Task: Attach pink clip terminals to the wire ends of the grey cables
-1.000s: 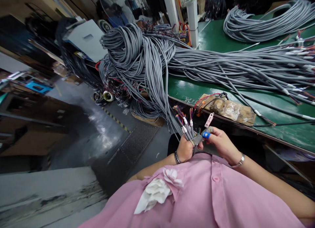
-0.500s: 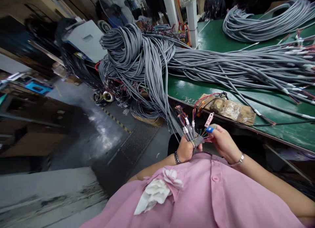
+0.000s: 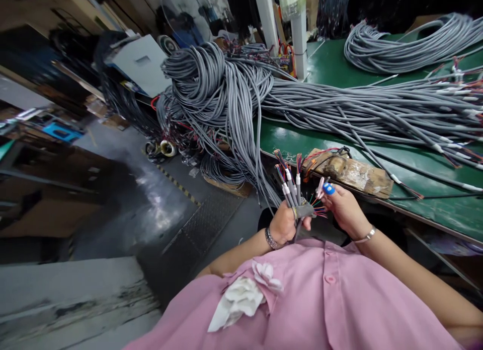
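My left hand (image 3: 284, 224) is closed around several grey cables (image 3: 292, 195), whose white-banded ends stand upright with bundles of thin coloured wires (image 3: 281, 159) showing. Across its fingers lies another grey cable end (image 3: 304, 211), its coloured wires fanned out to the right. Just right of that fan, my right hand (image 3: 346, 211) pinches a small flat pink tool (image 3: 320, 188); its exact kind is unclear. A blue piece (image 3: 328, 189) shows at the thumb, possibly a wrap or part of the tool. Whether the tool touches any wire cannot be made out.
Long grey cables (image 3: 358, 108) run along the green table (image 3: 283, 133), and a thick coil (image 3: 199, 70) hangs over its left end. A taped wooden block (image 3: 358, 176) sits at the near edge. Another coil (image 3: 407, 45) lies farther back.
My right hand has risen slightly and turned, tilting the pink tool so less of its flat face shows. My left hand keeps its hold on the cables. The whole view has shifted a little.
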Motion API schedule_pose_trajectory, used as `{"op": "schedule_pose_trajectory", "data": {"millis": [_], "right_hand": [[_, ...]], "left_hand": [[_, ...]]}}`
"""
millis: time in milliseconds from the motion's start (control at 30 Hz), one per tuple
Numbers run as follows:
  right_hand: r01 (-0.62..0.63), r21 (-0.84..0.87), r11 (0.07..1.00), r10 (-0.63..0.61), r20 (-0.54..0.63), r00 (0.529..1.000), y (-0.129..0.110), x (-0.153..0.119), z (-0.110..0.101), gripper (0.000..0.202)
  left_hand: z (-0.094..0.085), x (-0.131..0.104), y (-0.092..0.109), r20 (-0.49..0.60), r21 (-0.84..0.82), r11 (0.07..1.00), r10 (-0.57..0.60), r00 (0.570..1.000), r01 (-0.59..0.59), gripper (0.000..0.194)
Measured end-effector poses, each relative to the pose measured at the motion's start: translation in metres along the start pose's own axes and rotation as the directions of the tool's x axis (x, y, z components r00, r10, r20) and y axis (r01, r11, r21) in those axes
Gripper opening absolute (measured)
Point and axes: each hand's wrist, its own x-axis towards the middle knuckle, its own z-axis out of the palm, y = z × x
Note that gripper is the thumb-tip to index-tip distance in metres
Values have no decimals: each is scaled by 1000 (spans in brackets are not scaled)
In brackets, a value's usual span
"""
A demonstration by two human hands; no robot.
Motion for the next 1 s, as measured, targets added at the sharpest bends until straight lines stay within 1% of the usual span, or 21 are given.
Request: {"op": "schedule_pose_trajectory", "data": {"millis": [33, 67, 100, 133, 233, 267, 333, 400, 467, 533, 633, 767, 867, 933, 1000], "right_hand": [[63, -60, 996, -67, -64, 996, 3, 0, 0, 36], [96, -94, 991, -106, -102, 989, 7, 1, 0, 39], [100, -93, 991, -110, -111, 988, 10, 2, 0, 42], [77, -54, 996, -82, -92, 992, 12, 3, 0, 46], [-59, 145, 988, 56, 27, 998, 13, 6, 2, 52], [-91, 194, 977, 83, 46, 995, 12, 7, 4, 52], [-105, 248, 963, 101, 28, 994, 8, 8, 7, 51], [-95, 268, 959, 101, -8, 995, 4, 8, 10, 50], [-96, 269, 958, 106, -20, 994, 2, 7, 12, 50], [-107, 266, 958, 114, -9, 993, 1, 6, 12, 51], [-141, 283, 949, 135, 39, 990, 3, 6, 10, 54], [-193, 311, 931, 171, 97, 981, 6, 7, 4, 57], [-233, 333, 914, 192, 152, 970, 7, 6, -1, 57], [-248, 358, 900, 196, 175, 965, 7, 4, -3, 53], [-250, 374, 893, 195, 179, 964, 7, 4, -5, 45]], "left_hand": [[1, 2, 1, 4, 3, 1000, -7, 1000, 7, 24], [1, 3, 1, 10, 8, 1000, -16, 1000, 16, 25], [1, 5, 0, 15, 13, 1000, -23, 1000, 23, 26], [2, 6, 0, 20, 20, 999, -28, 999, 28, 27], [2, 9, -3, 25, 40, 999, -28, 999, 27, 28], [2, 10, -4, 27, 43, 999, -25, 999, 24, 29], [2, 11, -5, 34, 42, 999, -19, 999, 18, 28], [2, 11, -7, 37, 44, 999, -22, 999, 20, 27], [2, 12, -8, 31, 48, 998, -40, 999, 39, 26], [3, 12, -9, 19, 52, 997, -62, 998, 61, 26], [3, 12, -10, 3, 49, 996, -72, 997, 71, 27], [2, 8, -10, -11, 26, 999, -40, 999, 40, 29], [2, 2, -10, -8, 18, 1000, -5, 1000, 5, 29], [3, -4, -10, -9, 43, 999, 25, 1000, -24, 31], [4, -8, -10, -28, 70, 996, 53, 998, -51, 31]]}}
